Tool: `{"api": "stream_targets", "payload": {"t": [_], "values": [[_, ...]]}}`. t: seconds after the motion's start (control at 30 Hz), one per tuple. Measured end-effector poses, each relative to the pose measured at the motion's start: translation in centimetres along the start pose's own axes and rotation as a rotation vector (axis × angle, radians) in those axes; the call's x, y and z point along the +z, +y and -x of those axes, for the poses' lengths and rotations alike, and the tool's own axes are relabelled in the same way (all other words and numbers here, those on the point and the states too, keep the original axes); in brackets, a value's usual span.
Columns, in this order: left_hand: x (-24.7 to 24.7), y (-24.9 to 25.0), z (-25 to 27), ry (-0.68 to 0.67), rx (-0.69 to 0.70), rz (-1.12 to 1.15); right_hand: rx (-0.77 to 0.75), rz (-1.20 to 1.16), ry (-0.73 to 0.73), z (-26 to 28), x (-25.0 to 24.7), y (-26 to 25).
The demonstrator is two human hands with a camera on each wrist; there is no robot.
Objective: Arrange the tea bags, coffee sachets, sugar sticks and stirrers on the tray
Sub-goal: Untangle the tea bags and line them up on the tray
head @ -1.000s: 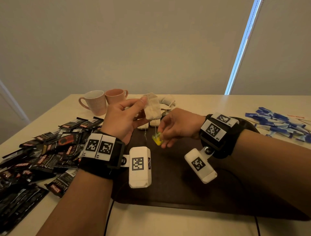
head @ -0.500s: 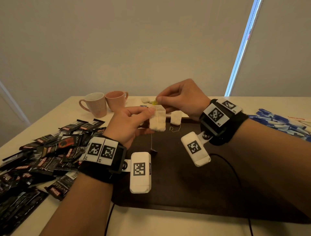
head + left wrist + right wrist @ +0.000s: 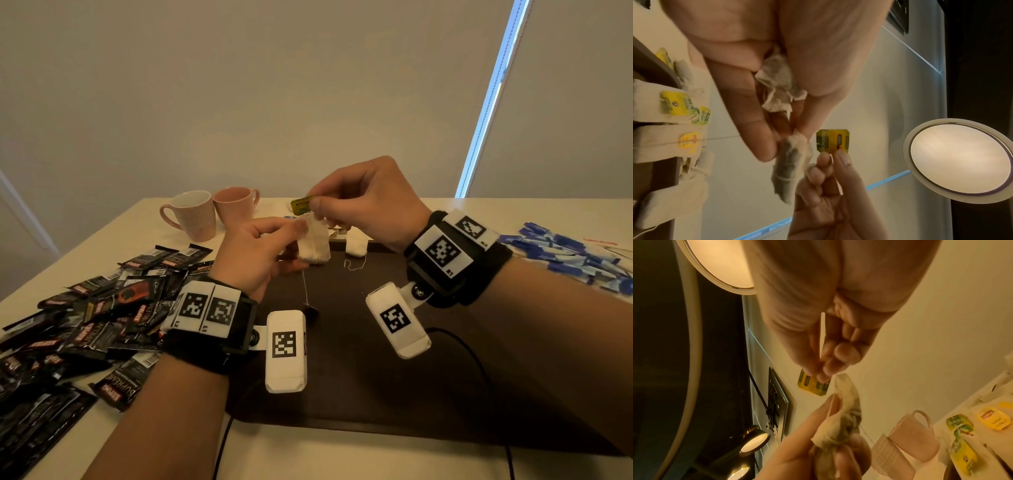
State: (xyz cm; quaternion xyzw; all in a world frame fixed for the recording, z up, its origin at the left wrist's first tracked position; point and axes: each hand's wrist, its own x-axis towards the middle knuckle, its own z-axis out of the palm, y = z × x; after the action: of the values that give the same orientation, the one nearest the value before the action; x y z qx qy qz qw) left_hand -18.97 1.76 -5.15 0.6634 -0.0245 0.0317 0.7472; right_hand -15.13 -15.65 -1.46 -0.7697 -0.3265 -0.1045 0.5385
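The left hand (image 3: 255, 255) pinches a white tea bag (image 3: 314, 244) above the dark tray's (image 3: 359, 387) far end. Just above that grip, the right hand (image 3: 368, 205) pinches the bag's yellow paper tag (image 3: 303, 205). Black coffee sachets (image 3: 85, 318) lie left of both hands.

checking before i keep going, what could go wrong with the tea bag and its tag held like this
The left hand pinches the tea bag while the right hand pinches its yellow tag. Pulling them apart could snap the thin string or tear the paper bag. A string dangles over the tray; it may snag the wrist camera or tangle with the loose string of the tea bag already lying there.
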Motion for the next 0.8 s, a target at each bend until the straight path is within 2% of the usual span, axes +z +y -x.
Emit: {"api": "stream_targets", "payload": {"t": [0.2, 0.53, 0.67, 0.8], "values": [[0.0, 0.1, 0.1, 0.028, 0.032, 0.016, 0.099, -0.185, -0.009, 0.8, -0.1, 0.5], [0.0, 0.0, 0.0, -0.044, 0.070, 0.047, 0.235, -0.075, -0.059, 0.5, 0.1, 0.9], [-0.3, -0.1, 0.0, -0.068, 0.077, 0.035, 0.220, -0.006, -0.040, 0.2, 0.3, 0.9], [-0.9, -0.3, -0.4, -0.089, 0.105, -0.071, 0.188, 0.141, -0.168, -0.1, -0.1, 0.8]]}}
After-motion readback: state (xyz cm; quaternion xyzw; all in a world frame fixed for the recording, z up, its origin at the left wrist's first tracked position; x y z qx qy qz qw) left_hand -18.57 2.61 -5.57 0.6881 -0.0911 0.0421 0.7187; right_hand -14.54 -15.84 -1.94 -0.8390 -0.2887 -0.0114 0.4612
